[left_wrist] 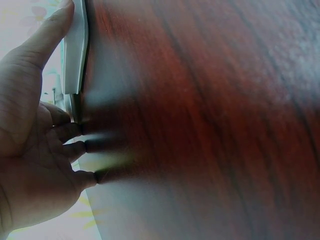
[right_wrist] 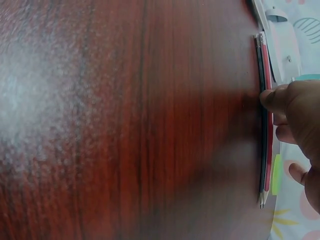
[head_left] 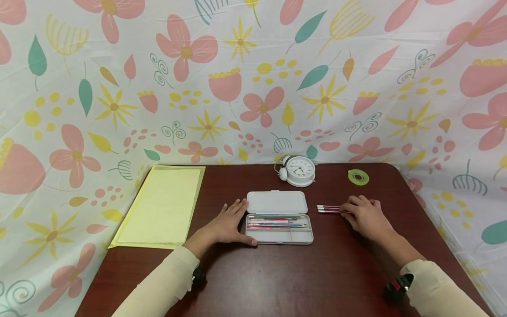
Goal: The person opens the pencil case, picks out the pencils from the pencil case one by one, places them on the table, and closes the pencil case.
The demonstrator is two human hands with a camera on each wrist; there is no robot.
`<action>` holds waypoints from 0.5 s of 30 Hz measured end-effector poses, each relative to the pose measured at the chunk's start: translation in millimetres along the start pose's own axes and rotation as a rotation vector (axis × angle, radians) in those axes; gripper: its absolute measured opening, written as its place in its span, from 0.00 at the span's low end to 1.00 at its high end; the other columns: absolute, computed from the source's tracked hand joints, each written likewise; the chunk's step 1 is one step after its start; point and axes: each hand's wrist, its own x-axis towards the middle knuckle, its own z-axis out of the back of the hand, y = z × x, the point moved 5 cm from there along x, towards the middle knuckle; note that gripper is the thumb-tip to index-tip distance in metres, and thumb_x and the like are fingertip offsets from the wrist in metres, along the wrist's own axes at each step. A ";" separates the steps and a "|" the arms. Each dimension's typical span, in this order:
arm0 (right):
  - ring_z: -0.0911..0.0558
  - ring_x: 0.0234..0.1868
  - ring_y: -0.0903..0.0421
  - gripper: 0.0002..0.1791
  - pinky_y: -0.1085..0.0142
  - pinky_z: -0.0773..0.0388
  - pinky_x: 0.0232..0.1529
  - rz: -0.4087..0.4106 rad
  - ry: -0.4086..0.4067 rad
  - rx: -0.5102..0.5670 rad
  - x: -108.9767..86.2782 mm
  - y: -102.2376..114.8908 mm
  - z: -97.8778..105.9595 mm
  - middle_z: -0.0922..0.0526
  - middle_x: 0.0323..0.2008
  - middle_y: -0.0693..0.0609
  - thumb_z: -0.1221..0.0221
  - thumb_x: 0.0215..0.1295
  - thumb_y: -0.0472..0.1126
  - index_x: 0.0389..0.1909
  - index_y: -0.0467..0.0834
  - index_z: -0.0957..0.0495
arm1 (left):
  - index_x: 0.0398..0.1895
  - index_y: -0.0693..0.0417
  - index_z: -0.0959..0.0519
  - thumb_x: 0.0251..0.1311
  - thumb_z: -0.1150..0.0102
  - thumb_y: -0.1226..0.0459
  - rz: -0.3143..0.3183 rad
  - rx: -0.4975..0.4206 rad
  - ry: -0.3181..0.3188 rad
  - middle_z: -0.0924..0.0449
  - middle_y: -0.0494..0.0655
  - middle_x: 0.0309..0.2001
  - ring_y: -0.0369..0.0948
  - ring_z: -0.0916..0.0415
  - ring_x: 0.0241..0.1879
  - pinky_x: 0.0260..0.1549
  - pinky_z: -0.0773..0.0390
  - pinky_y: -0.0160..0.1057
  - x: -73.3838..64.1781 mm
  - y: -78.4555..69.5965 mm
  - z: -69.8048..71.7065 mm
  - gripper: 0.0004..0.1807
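Observation:
An open white pencil case lies on the table, its lid folded back and several pencils in its long compartment. My left hand rests at the case's left side, fingers extended and thumb at the near left corner. In the left wrist view, that thumb touches the edge of the case. To the right of the case, my right hand pinches a small row of pencils with white eraser ends. Those pencils lie side by side near the tabletop in the right wrist view; the thumb is against them.
A white twin-bell alarm clock stands behind the case. Toward the back right lies a green tape roll. A yellow mesh-edged sheet or folder lies at the left. A floral cloth hangs behind the brown table.

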 end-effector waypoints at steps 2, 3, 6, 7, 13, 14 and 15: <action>0.19 0.43 0.48 0.09 0.31 0.25 0.45 0.001 0.002 -0.004 0.1 0.0 -0.5 0.18 0.37 0.55 0.23 0.64 0.35 0.40 0.51 0.10 | 0.93 0.56 0.57 0.55 0.25 0.28 -0.001 -0.001 0.000 0.57 0.55 0.92 0.55 0.61 0.92 0.87 0.58 0.69 -0.1 0.3 -0.1 0.76; 0.19 0.43 0.48 0.09 0.31 0.25 0.45 0.002 0.002 -0.005 0.1 -0.1 -0.8 0.18 0.37 0.55 0.23 0.64 0.35 0.40 0.51 0.10 | 0.93 0.56 0.57 0.55 0.25 0.28 -0.001 -0.003 -0.001 0.57 0.55 0.92 0.55 0.61 0.92 0.87 0.58 0.69 -0.2 0.3 -0.2 0.76; 0.19 0.42 0.48 0.09 0.31 0.24 0.44 0.006 0.000 -0.010 0.1 0.4 -1.4 0.18 0.37 0.55 0.23 0.64 0.35 0.40 0.51 0.10 | 0.93 0.56 0.57 0.55 0.25 0.28 0.001 -0.003 0.001 0.57 0.55 0.93 0.55 0.61 0.92 0.88 0.58 0.68 -0.6 0.5 -0.3 0.76; 0.19 0.42 0.48 0.09 0.31 0.24 0.44 0.008 -0.001 -0.011 0.0 0.4 -1.7 0.18 0.37 0.55 0.23 0.64 0.35 0.40 0.51 0.10 | 0.93 0.56 0.57 0.55 0.25 0.28 0.002 -0.003 0.002 0.57 0.55 0.93 0.55 0.61 0.92 0.88 0.58 0.68 -0.7 0.4 -0.3 0.76; 0.19 0.42 0.48 0.10 0.32 0.24 0.43 0.016 -0.008 -0.013 0.0 1.9 -3.0 0.17 0.38 0.54 0.25 0.64 0.33 0.41 0.51 0.09 | 0.93 0.55 0.57 0.56 0.26 0.27 0.002 -0.003 0.005 0.58 0.54 0.93 0.54 0.62 0.93 0.88 0.59 0.67 -0.8 0.3 0.2 0.76; 0.19 0.42 0.48 0.10 0.33 0.23 0.43 0.018 -0.009 -0.013 0.1 2.4 -3.2 0.17 0.38 0.54 0.25 0.65 0.33 0.41 0.50 0.09 | 0.93 0.55 0.57 0.56 0.26 0.27 0.002 -0.004 0.004 0.58 0.54 0.93 0.54 0.62 0.92 0.88 0.59 0.67 -0.6 0.4 0.2 0.76; 0.19 0.42 0.48 0.10 0.33 0.23 0.42 0.019 -0.010 -0.012 0.2 3.0 -3.3 0.17 0.38 0.53 0.25 0.65 0.33 0.42 0.50 0.09 | 0.93 0.55 0.57 0.56 0.26 0.27 0.002 -0.004 0.004 0.58 0.54 0.93 0.54 0.62 0.92 0.88 0.59 0.68 -0.7 0.2 0.3 0.76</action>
